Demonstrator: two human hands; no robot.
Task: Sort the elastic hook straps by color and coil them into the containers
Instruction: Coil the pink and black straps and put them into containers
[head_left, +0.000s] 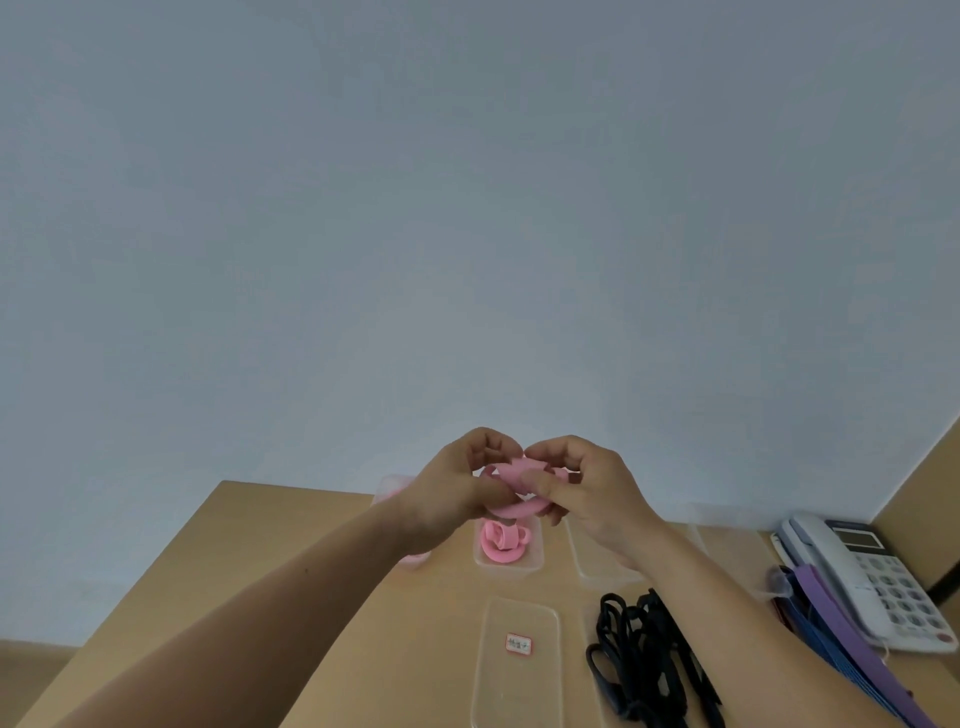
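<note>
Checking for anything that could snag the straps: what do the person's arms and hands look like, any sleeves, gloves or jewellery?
Both are bare. The left hand and right hand wear no gloves, and no rings, watch or bracelet show. Neither forearm shows a sleeve up to the frame's edge.
</note>
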